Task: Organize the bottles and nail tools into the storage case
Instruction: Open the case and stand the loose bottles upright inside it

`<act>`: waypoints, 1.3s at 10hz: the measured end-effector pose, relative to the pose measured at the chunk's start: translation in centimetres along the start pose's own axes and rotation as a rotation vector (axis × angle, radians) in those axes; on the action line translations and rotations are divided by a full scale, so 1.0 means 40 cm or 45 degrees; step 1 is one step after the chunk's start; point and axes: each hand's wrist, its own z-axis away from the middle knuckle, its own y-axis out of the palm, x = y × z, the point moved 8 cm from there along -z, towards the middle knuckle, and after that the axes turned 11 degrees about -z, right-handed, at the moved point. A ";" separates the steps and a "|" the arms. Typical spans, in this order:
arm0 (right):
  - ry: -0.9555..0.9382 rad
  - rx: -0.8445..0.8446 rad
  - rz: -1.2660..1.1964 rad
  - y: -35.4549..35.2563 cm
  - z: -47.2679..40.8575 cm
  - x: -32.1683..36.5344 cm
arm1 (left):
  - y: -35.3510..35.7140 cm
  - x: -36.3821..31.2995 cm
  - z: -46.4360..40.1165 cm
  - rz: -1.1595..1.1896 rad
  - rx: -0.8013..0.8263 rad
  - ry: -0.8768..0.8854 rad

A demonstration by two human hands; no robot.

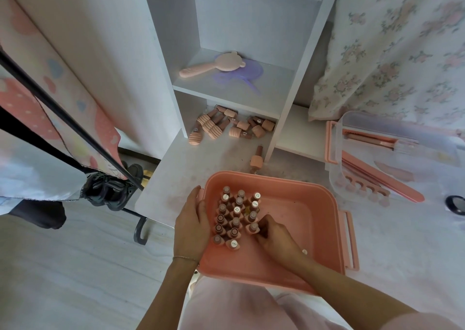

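Observation:
A pink storage case point(302, 209) sits in front of me with several small pink nail polish bottles point(235, 214) standing upright in rows at its left side. My left hand point(191, 221) grips the case's left rim. My right hand point(274, 234) is inside the case, fingers curled beside the right-most bottle point(253, 227) of the group; whether it pinches that bottle is unclear. More bottles lie in a loose pile point(226, 126) under the white shelf, and one bottle point(257, 159) lies alone nearer the case.
A clear tray with pink handles point(392, 158) at the right holds nail files, brushes and toe separators. A pink hand mirror point(214, 66) lies on the white shelf. A black clothes rack point(75, 128) and dark shoes point(110, 188) stand at the left.

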 end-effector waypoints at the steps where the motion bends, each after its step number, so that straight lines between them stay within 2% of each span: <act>1: -0.004 -0.003 -0.025 0.002 -0.003 0.000 | 0.000 0.002 0.000 0.007 -0.001 0.003; 13: -0.027 -0.036 -0.100 0.010 -0.008 -0.005 | 0.001 0.008 0.000 0.008 -0.013 0.002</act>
